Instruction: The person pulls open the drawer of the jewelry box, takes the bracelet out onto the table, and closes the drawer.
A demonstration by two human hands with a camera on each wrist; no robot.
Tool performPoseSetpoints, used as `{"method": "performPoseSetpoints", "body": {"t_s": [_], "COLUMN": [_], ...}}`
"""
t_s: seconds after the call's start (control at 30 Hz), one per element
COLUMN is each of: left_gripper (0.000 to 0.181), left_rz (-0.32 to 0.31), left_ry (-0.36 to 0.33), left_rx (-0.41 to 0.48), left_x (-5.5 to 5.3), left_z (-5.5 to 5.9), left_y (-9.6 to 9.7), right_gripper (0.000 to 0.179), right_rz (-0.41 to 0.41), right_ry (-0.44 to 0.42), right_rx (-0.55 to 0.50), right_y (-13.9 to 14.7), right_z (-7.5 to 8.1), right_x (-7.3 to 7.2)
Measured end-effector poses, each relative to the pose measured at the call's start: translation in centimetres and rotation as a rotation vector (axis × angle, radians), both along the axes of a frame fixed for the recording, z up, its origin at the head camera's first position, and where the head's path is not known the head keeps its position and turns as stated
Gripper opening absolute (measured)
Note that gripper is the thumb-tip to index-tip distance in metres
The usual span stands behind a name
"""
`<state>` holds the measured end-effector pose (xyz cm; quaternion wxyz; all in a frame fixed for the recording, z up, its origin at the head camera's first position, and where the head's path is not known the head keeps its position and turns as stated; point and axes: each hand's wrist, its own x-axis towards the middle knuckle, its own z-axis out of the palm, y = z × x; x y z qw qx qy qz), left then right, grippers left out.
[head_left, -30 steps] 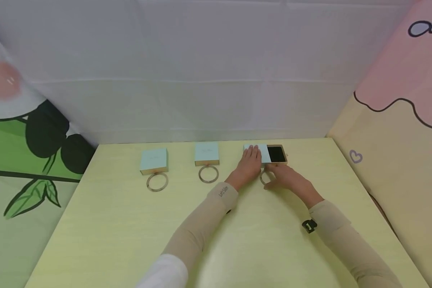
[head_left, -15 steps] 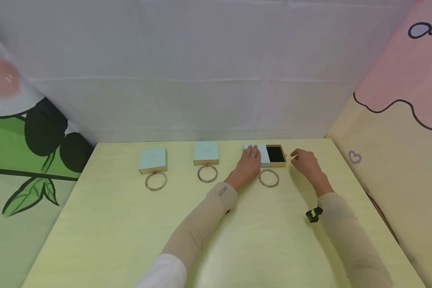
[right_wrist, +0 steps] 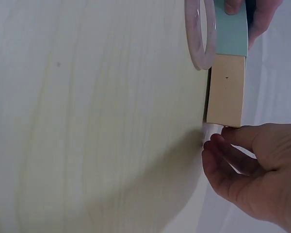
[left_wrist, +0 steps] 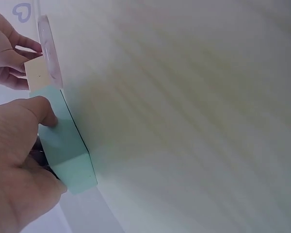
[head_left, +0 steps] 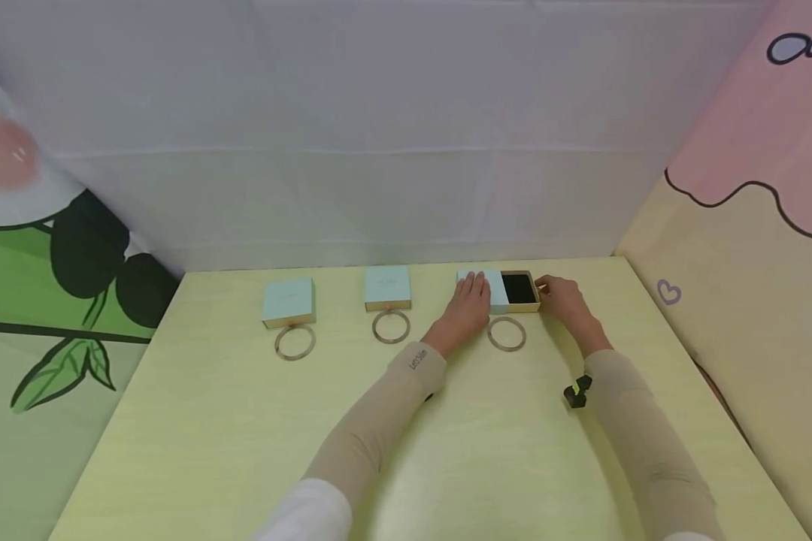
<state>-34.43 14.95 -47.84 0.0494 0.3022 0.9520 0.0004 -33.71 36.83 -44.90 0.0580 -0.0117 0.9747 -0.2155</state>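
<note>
On the right stands a slide-out gift box with a light blue sleeve (head_left: 497, 291) and a cream drawer (head_left: 529, 306) with black lining. The drawer is partly out to the right. My left hand (head_left: 467, 308) holds the sleeve, fingers across its top and thumb (left_wrist: 47, 116) on the front side. At the drawer's right end is my right hand (head_left: 567, 300), its fingers loosely bent and fingertips (right_wrist: 228, 132) right at the end edge. In front of this box is a pale bangle (head_left: 507, 334), which stands close by the drawer in the right wrist view.
Two more light blue boxes, one in the middle (head_left: 388, 287) and one on the left (head_left: 289, 302), are closed. Each has a bangle in front, the middle bangle (head_left: 391, 327) and the left bangle (head_left: 295, 343). A white cloth backdrop (head_left: 392, 195) rises behind the table (head_left: 243, 451).
My right hand has let go of the right bangle, moved right past the drawer, then come in to its right end. My left hand has stayed on the sleeve.
</note>
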Motion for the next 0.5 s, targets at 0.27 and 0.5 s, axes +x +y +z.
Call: {"method": "performPoseSetpoints", "body": {"t_s": [0.27, 0.5], "left_gripper": [0.063, 0.059], "left_rz": [0.001, -0.013], "left_ry": [0.012, 0.002], "left_rx": [-0.008, -0.027], "left_x": [-0.1, -0.1], "left_z": [0.4, 0.6], "left_y": [0.2, 0.3], "right_gripper": [0.029, 0.027], "right_rz": [0.027, 0.116], "right_ry": [0.077, 0.024], "right_rx": [0.003, -0.019], "right_y": [-0.7, -3.6], "right_z": [-0.4, -0.7], "right_x": [-0.5, -1.3]}}
